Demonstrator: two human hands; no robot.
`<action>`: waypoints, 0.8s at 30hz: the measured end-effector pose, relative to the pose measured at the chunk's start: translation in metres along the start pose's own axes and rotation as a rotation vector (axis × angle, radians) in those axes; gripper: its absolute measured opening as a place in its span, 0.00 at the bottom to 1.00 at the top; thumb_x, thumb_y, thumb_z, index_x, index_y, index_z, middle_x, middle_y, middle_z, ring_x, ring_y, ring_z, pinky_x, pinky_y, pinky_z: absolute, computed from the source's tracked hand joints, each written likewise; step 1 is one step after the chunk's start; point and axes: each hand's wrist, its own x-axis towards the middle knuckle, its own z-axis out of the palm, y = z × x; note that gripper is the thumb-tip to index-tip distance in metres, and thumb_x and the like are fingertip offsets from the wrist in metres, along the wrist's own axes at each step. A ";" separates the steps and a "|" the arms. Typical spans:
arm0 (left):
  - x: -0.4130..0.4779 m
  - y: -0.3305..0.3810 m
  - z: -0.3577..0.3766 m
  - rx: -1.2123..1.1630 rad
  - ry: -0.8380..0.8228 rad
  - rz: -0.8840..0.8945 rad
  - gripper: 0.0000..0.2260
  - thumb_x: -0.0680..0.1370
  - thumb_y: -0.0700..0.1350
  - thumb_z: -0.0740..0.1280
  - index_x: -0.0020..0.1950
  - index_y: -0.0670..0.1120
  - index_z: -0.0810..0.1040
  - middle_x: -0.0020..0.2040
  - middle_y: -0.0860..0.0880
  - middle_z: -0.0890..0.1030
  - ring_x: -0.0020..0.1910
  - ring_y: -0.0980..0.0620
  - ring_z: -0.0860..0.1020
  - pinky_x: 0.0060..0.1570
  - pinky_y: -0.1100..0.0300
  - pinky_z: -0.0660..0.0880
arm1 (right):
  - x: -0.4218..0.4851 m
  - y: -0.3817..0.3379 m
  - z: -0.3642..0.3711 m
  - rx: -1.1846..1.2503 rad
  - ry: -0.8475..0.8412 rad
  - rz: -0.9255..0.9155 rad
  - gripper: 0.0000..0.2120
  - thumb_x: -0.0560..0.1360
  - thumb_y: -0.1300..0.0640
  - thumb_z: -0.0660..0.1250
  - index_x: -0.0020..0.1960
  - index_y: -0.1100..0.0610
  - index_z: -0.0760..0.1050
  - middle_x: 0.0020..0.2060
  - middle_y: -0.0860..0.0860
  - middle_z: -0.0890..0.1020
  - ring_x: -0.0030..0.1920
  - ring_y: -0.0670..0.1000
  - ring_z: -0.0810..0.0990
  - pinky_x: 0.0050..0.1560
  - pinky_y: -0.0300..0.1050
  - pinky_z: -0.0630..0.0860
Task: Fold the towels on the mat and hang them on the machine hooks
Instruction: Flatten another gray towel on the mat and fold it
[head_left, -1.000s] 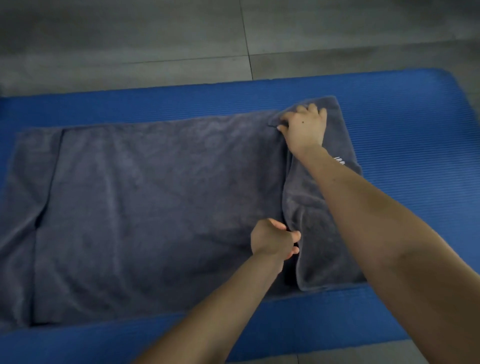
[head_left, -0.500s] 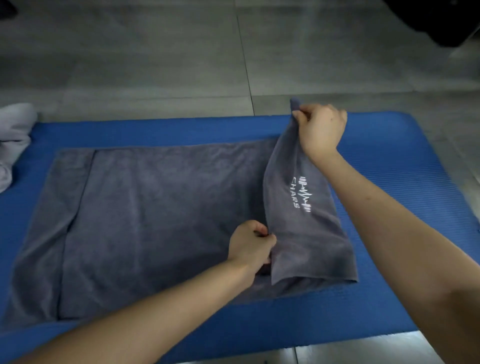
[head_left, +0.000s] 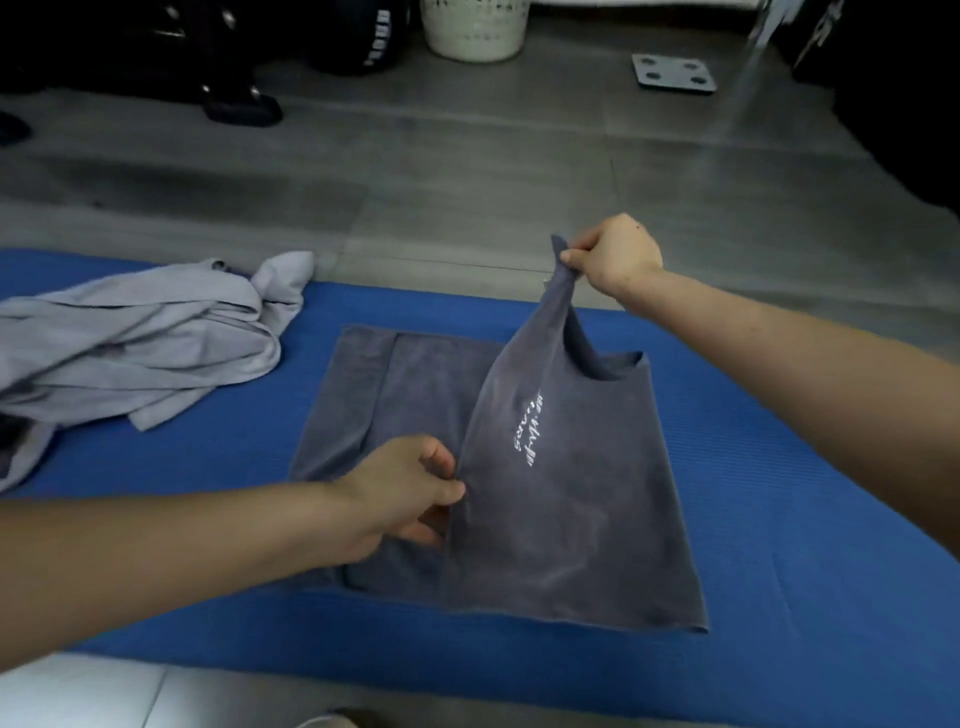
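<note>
Item 1: dark grey towel (head_left: 571, 545), lying near the middle of the blue mat (head_left: 810, 519). It is partly folded. A narrow flap lies turned in along its left side, and its right portion is lifted off the lower layer as a slanting panel. White lettering (head_left: 527, 434) shows on the raised panel, too blurred to read.

Item 2: right hand (head_left: 615, 260), fingers curled, pinching the far corner of the raised panel and holding it above the mat's far edge. The cloth hangs taut from this corner.

Item 3: left hand (head_left: 410, 493), thumb and fingers pinching the near part of the panel's left edge, low over the flat layer.

Item 4: light grey towel (head_left: 145, 332), crumpled in a loose heap on the left end of the mat, apart from the dark one.

Item 5: grey tiled floor (head_left: 467, 182), beyond the mat.

Item 6: white basket (head_left: 472, 28), on the far floor, cut off by the top edge.

Item 7: flat grey square plate (head_left: 674, 73) with four round pads, possibly a bathroom scale, to the right of the basket.

Item 8: black equipment (head_left: 228, 62), far left, dim and indistinct.
</note>
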 end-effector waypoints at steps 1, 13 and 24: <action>-0.001 -0.008 -0.015 -0.035 0.028 -0.013 0.04 0.77 0.36 0.65 0.51 0.40 0.74 0.39 0.47 0.77 0.33 0.54 0.76 0.27 0.63 0.78 | 0.001 -0.016 0.013 0.005 -0.021 -0.006 0.08 0.74 0.51 0.67 0.47 0.52 0.83 0.44 0.54 0.83 0.49 0.53 0.81 0.43 0.44 0.71; 0.040 -0.123 -0.128 -0.177 0.314 -0.006 0.02 0.75 0.38 0.67 0.42 0.42 0.77 0.37 0.48 0.79 0.35 0.52 0.78 0.32 0.60 0.78 | 0.028 -0.156 0.195 -0.089 -0.017 -0.019 0.16 0.75 0.45 0.64 0.55 0.54 0.80 0.53 0.55 0.82 0.57 0.56 0.79 0.58 0.47 0.72; 0.109 -0.196 -0.153 0.159 0.497 -0.033 0.02 0.76 0.42 0.65 0.43 0.48 0.76 0.37 0.53 0.79 0.36 0.55 0.78 0.40 0.57 0.78 | 0.031 -0.175 0.317 -0.302 -0.075 0.048 0.14 0.79 0.50 0.60 0.52 0.59 0.78 0.49 0.55 0.82 0.51 0.56 0.78 0.56 0.48 0.65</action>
